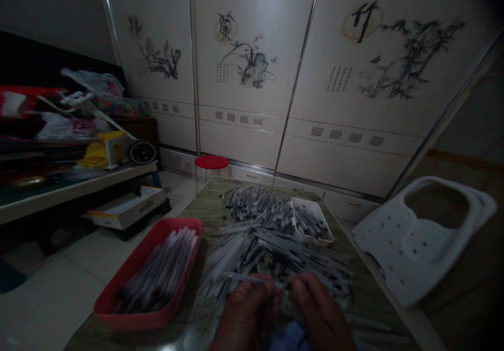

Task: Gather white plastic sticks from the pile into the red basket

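My left hand (pixel 248 309) is closed around a thin translucent pen (pixel 244 277) that points to the left, above the near part of the table. Close beside it on the right, my right hand (pixel 317 309) pinches at a small dark piece by the pen's right end; whether the two are joined is too dim to tell. Beyond both hands lies a large loose pile of similar translucent pens (pixel 260 209) with dark ends. A red basket (pixel 142 319) on the left holds a bundle of them, and a white tray (pixel 332 241) at the back right holds more.
The patterned table (pixel 216 185) carries everything. Behind it stand a red stool (pixel 211 162) and white sliding doors (pixel 244 99). A white plastic chair (pixel 413 240) is at the right. To the left are a cluttered bench (pixel 79 187) and an open box (pixel 129 209) below it.
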The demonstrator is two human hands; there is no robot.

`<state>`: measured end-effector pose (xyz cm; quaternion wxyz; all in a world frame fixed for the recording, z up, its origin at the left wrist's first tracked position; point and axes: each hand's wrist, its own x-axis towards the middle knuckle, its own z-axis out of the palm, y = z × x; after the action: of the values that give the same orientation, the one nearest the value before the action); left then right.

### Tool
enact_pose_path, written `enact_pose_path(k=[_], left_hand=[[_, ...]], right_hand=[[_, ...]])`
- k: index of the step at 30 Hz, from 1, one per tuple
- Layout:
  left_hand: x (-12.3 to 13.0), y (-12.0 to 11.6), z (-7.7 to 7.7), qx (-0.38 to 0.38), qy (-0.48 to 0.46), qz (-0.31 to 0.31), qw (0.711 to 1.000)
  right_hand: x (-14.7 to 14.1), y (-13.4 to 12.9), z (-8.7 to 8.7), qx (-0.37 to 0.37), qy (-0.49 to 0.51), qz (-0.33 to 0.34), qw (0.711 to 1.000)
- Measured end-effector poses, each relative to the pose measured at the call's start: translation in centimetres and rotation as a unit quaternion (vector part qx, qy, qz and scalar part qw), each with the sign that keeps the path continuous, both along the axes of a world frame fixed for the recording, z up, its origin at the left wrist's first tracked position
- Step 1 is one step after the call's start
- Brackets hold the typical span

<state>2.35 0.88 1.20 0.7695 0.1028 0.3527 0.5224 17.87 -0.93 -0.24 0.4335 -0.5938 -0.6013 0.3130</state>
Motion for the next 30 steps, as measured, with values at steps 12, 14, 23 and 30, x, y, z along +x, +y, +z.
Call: enact_pose_path(k=[12, 14, 23, 30], left_hand=[[0.9, -0.1, -1.5, 0.017, 0.007, -0.028, 0.999], [0.9, -0.2, -1.3, 0.02, 0.007, -0.024, 0.999], [1.3, -0.3, -1.3, 0.043, 0.009, -0.04, 0.998], [1.2, -0.2, -1.5, 0.04, 0.011, -0.038, 0.998]], right_hand=[[0.9, -0.5, 0.1, -0.01, -0.014, 0.014, 1.0], [1.1, -0.5, 0.1, -0.003, -0.008, 0.003, 1.0], [1.3, -0.8, 0.2, -0.054, 0.018, -0.001, 0.998], [1.7, -0.8, 0.1, -0.016, -0.012, 0.011, 1.0]])
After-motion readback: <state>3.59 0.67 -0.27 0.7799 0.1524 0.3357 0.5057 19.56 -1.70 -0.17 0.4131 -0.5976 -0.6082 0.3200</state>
